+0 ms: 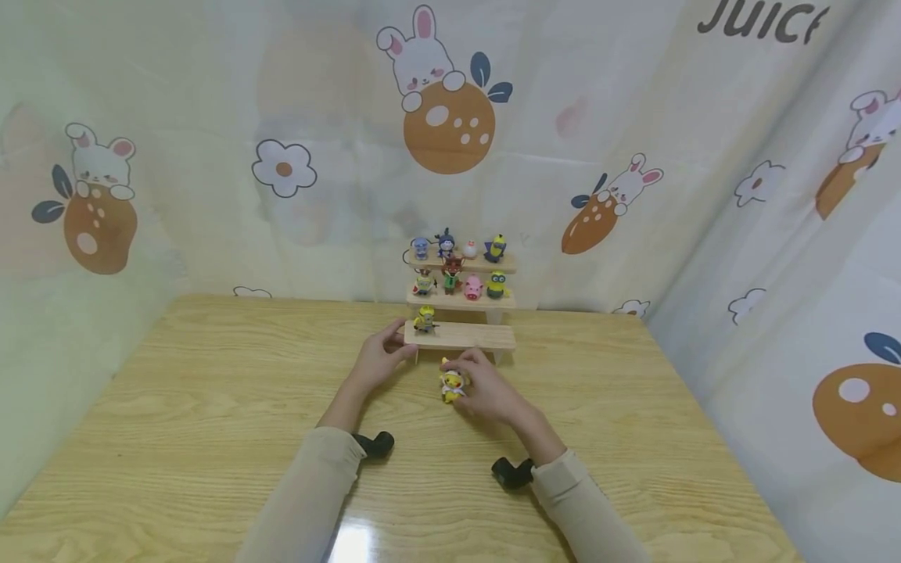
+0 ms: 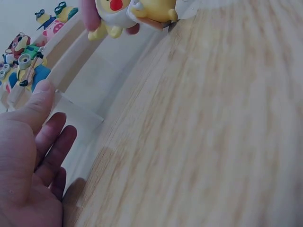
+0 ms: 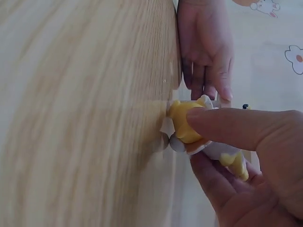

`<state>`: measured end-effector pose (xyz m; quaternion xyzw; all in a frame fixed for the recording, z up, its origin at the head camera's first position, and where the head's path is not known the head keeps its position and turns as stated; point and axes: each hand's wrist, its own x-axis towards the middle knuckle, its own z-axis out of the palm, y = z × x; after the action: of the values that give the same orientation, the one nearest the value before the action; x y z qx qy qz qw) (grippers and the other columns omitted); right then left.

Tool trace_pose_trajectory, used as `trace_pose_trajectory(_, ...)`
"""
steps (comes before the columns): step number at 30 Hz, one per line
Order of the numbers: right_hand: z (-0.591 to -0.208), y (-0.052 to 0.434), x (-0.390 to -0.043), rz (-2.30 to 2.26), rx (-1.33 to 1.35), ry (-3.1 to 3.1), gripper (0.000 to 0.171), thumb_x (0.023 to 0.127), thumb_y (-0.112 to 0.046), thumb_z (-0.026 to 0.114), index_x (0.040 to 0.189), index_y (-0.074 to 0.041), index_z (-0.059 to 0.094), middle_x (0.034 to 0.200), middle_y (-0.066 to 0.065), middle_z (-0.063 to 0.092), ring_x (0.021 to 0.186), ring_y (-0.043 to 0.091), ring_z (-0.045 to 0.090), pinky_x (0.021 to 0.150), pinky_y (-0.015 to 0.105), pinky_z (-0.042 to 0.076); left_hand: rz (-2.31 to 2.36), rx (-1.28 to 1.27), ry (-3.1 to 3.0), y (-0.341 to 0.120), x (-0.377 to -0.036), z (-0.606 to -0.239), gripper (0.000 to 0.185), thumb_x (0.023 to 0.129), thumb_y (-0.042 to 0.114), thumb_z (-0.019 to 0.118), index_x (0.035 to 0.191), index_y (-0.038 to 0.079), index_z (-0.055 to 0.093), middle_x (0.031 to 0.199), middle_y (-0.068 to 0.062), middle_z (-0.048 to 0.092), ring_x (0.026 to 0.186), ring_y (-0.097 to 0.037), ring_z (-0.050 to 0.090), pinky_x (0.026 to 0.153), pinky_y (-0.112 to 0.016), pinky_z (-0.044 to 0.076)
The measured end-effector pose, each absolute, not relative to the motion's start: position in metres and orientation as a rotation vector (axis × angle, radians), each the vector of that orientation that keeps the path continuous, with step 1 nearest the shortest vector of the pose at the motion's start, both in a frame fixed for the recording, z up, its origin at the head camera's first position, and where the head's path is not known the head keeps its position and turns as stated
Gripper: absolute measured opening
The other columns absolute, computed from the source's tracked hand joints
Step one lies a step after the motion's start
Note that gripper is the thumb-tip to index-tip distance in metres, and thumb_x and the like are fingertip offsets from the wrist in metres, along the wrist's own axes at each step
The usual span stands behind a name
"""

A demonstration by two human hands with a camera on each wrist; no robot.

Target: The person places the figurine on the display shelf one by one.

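My right hand (image 1: pixel 489 389) pinches a yellow figurine (image 1: pixel 452 383) with red cheeks and a white outfit, in front of the stepped wooden display stand (image 1: pixel 464 336). In the right wrist view, the thumb presses on the figurine's yellow body (image 3: pixel 184 120) and the other fingers lie on its far side. My left hand (image 1: pixel 380 358) is at the left end of the lowest step, its fingers loosely extended. In the left wrist view, its thumb tip (image 2: pixel 43 86) is right at the step's edge, beside a small yellow-and-blue figurine (image 2: pixel 33 73) with goggles.
Several small figurines stand on the two upper steps, among them a pink pig (image 1: pixel 473 288) and a fox in green (image 1: pixel 452 275). A patterned curtain (image 1: pixel 338 94) hangs behind the wooden table (image 1: pixel 232 375). Black wrist devices (image 1: pixel 512 474) protrude by both sleeves.
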<state>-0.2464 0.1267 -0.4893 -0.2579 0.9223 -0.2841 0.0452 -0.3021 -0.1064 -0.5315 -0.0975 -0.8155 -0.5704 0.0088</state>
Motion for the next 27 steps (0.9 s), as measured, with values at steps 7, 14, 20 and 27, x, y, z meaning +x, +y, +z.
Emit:
trace_pose_trajectory(7,-0.483,0.124,-0.243,-0.671,-0.811,2.926,0.045,0.074,-0.001,0.078,0.113,-0.017,0.063,0.114,0.002,0.050,0.106,0.019,0.049,0.092,0.036,0.046,-1.793,-0.299,-2.543,-0.107,-0.301,-0.531,0.067,0.088,0.030,0.068,0.145,0.009,0.039,0.111,-0.011,0.067,0.098,-0.023,0.064,0.085,-0.036,0.053)
trace_pose_trajectory(14,-0.475,0.119,-0.236,-0.550,-0.850,3.011,0.033,0.076,-0.007,0.078,0.105,-0.015,0.064,0.112,0.004,0.052,0.107,0.022,0.050,0.091,0.037,0.046,-1.777,-0.312,-2.536,-0.106,-0.302,-0.530,0.067,0.087,0.028,0.069,0.144,0.007,0.039,0.111,-0.013,0.067,0.098,-0.023,0.064,0.088,-0.036,0.052)
trace_pose_trajectory(20,-0.469,0.117,-0.231,-0.532,-0.926,3.041,0.017,0.083,-0.014,0.074,0.098,-0.015,0.066,0.107,0.004,0.054,0.100,0.021,0.052,0.085,0.035,0.049,-1.785,-0.283,-2.550,-0.106,-0.301,-0.530,0.067,0.087,0.029,0.068,0.144,0.010,0.040,0.110,-0.011,0.067,0.099,-0.023,0.063,0.088,-0.037,0.052)
trace_pose_trajectory(27,-0.466,0.115,-0.231,-0.483,-0.860,3.070,0.035,0.082,-0.017,0.075,0.111,-0.009,0.057,0.105,0.008,0.060,0.099,0.024,0.057,0.087,0.038,0.050,-1.772,-0.299,-2.551,-0.107,-0.302,-0.531,0.067,0.088,0.030,0.068,0.145,0.010,0.039,0.110,-0.011,0.067,0.098,-0.023,0.064,0.087,-0.036,0.052)
